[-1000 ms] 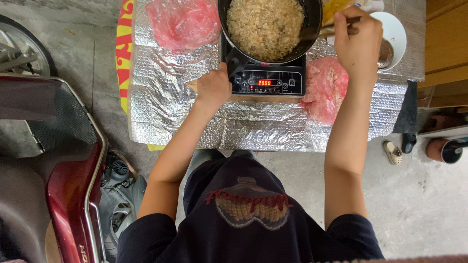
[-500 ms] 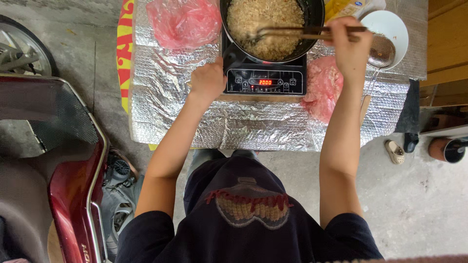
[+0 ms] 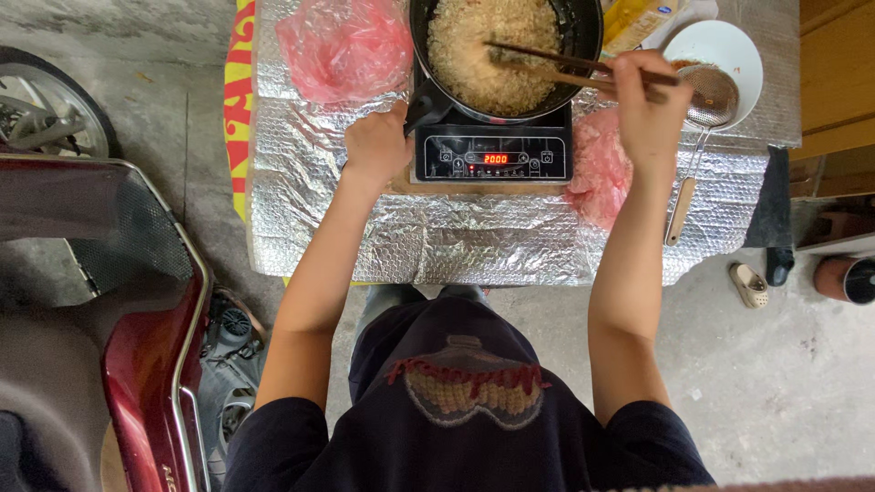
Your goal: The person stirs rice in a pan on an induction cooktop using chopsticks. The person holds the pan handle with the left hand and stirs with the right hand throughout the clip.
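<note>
A black pan full of pale brown crumbly food sits on a black induction cooker with a red lit display. My left hand grips the pan's black handle at the cooker's left corner. My right hand holds a pair of long wooden chopsticks, whose tips reach into the food. The table under them is wrapped in silver foil sheet.
A pink plastic bag lies at the table's back left, another pink bag beside the cooker's right. A white bowl holds a wire skimmer with a wooden handle. A dark red scooter stands to the left.
My right hand has lowered and swung left, bringing the chopsticks into the pan. My left hand has moved from the cooker's front edge to the pan handle.
</note>
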